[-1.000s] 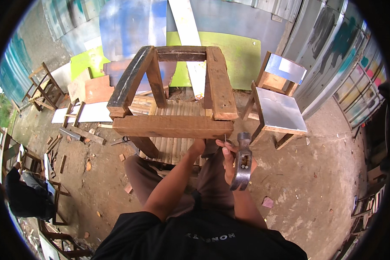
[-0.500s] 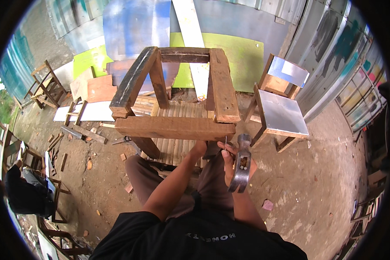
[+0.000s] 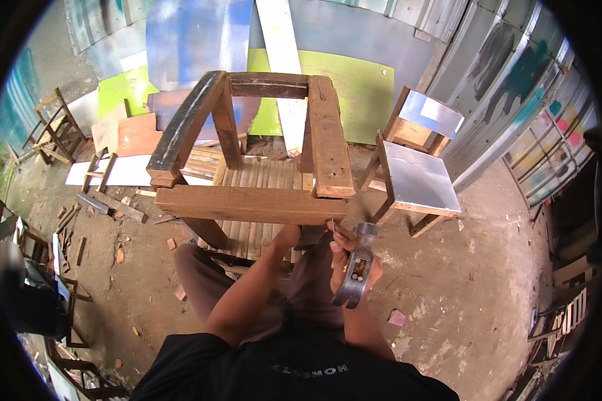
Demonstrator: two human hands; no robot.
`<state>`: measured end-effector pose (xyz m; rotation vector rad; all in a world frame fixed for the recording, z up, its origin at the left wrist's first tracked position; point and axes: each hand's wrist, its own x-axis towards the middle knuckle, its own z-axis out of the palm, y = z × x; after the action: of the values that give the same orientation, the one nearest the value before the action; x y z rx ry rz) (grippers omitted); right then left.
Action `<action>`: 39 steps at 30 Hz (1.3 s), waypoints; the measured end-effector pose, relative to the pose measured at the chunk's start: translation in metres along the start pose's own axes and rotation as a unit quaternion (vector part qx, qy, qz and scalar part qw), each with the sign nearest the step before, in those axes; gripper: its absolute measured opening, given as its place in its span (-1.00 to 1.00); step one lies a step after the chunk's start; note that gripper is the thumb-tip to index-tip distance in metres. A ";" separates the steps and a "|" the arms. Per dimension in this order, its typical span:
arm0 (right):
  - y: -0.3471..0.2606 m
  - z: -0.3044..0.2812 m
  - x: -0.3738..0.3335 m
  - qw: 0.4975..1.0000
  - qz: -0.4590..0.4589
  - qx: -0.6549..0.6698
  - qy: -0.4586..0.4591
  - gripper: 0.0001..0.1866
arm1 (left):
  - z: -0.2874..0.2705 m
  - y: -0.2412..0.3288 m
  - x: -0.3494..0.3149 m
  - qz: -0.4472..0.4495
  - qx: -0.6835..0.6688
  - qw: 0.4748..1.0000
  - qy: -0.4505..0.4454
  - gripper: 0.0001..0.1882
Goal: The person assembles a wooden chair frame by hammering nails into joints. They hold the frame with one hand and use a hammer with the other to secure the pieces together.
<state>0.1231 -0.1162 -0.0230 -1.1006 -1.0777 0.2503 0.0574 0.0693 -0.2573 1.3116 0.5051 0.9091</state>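
Note:
In front of me stands a wooden frame of rough beams (image 3: 333,144), with a brown board (image 3: 247,203) across its near side. My left hand (image 3: 289,234) reaches under that board at its right half; its fingers are hidden behind the wood. Just below the board's right end, my right hand (image 3: 344,257) is closed around a claw hammer (image 3: 360,266), whose metal head points up toward me. A thin nail (image 3: 334,225) shows at the fingertips of the same hand, close to the board's lower edge.
A slatted wooden surface (image 3: 257,230) lies beneath the frame. To the right is a chair with a metallic-looking seat (image 3: 421,175). Wood scraps (image 3: 117,207) litter the ground at left, near another person in dark clothes (image 3: 37,301). Green panels (image 3: 344,93) lean at the back.
The whole view has shifted, so the frame and chair sit further left in the picture. The nail at my right fingertips is tilted more. My grip on the hammer stays the same.

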 end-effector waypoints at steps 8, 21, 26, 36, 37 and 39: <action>0.000 0.007 0.005 0.996 -0.077 -0.038 0.007 -0.71 | 0.007 0.004 -0.001 0.002 0.012 1.000 -0.015 -0.63; -0.003 0.009 0.001 0.990 0.039 0.135 0.022 -0.74 | 0.002 0.005 -0.003 0.001 0.025 1.000 -0.013 -0.60; -0.006 0.009 0.001 0.997 0.043 0.055 0.020 -0.80 | -0.002 -0.007 -0.004 0.005 0.027 1.000 0.008 -0.59; -0.009 0.011 0.000 0.992 0.060 0.103 0.034 -0.85 | 0.007 0.011 -0.022 0.063 0.226 0.971 0.044 -0.51; -0.011 0.009 -0.001 0.994 0.075 0.077 0.030 -0.85 | 0.014 0.018 -0.032 0.068 0.128 0.988 0.046 -0.43; -0.012 0.006 -0.001 0.994 0.089 0.047 0.031 -0.86 | 0.027 0.035 -0.048 0.091 -0.075 0.992 0.044 -0.25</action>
<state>0.1135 -0.1191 -0.0138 -1.1135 -0.9052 0.4024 0.0413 0.0143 -0.2259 1.1986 0.3808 1.1378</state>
